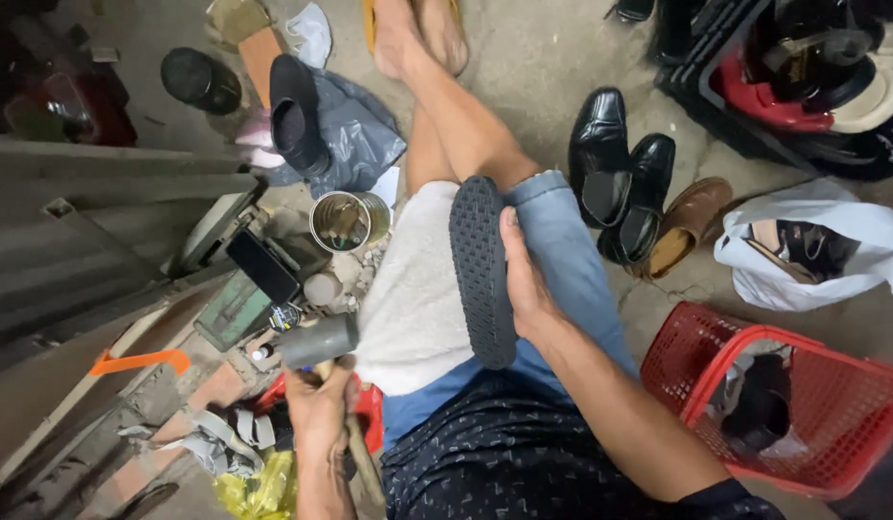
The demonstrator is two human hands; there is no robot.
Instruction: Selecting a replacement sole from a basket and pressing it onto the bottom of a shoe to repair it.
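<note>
Shoe sole (pixel 482 270), dark and studded, stands on a white cloth (pixel 413 299) across the lap, right hand (pixel 525 284) clasping its edge. Left hand (pixel 321 409) grips a hammer (pixel 321 347). Concrete floor (pixel 533 58) is strewn with shoes (pixel 620 178) and a red basket (pixel 832 404).

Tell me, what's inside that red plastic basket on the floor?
In the red basket lies something dark, perhaps a shoe, on pale wrapping. The mesh wall and the rim hide whatever sits lower down.

Soft even daylight, faint shadows, wide-angle bending at edges, corners dim, focus sharp.
</note>
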